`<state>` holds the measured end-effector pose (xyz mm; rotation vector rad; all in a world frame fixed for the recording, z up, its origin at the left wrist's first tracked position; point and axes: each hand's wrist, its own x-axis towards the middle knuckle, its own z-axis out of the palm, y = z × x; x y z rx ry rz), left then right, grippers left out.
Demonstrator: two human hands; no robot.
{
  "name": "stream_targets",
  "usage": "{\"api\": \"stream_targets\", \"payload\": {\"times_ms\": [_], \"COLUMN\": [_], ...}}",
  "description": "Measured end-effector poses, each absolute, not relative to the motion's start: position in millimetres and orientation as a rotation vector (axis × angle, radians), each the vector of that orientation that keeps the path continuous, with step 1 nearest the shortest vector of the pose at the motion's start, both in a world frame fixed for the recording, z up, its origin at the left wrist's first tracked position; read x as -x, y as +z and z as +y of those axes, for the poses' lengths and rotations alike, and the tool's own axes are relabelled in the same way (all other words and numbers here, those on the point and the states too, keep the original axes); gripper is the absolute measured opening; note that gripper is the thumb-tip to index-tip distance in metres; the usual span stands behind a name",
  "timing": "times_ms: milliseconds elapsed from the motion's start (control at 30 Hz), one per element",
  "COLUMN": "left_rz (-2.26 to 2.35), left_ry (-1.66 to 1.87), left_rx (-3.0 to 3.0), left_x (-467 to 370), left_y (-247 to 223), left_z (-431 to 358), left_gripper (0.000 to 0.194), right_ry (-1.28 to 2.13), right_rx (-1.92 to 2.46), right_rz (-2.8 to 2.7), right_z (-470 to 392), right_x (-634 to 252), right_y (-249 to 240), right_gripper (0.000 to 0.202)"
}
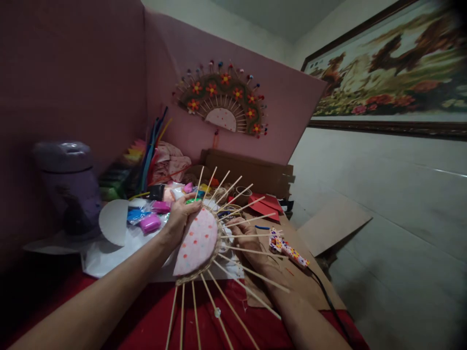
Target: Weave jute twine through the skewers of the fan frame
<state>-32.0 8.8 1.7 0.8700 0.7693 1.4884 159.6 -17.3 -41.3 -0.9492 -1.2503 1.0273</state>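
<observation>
Gripping spotted half-disc (197, 240), sticks (246, 272) overlapping patterned glue gun (288, 249), cardboard (302, 287) beneath

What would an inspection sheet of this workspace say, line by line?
Surface: red cloth, partly covered by white sheeting and cardboard.
Job's things: spotted half-round piece with braided rim and radiating sticks.
Clutter: colored packets, white half-disc, red sheets, purple container.
Grippers: none; bare hands. Left hand holds the half-round piece; right hand is at the rim, grip unclear.
Cables: black cable runs from flower-patterned tool toward the near edge.
Surroundings: pink panel bearing decorated fan, framed picture, pale wall.
</observation>
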Motion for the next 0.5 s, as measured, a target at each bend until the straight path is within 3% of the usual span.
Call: {"api": "stream_targets", "payload": {"times_ms": [367,500], "left_rz": [0.602,0.534], "left_ry": [1.71,1.662], "left_rx": [-0.65,-0.617], "left_x": [10.9,-22.9], "left_y": [44.4,53.7], "left_z": [37.7,29.1], "left_gripper": [0.021,0.022], "right_ry": [0.777,0.567], "right_rx": [0.914,0.901], "right_rz": [-1.435,-1.43], "right_z": [-14.2,-16.9], "right_x": [-158.1,-160.4], "right_y": [-40.4,-38.1], "right_gripper": [0.012,0.032]}}
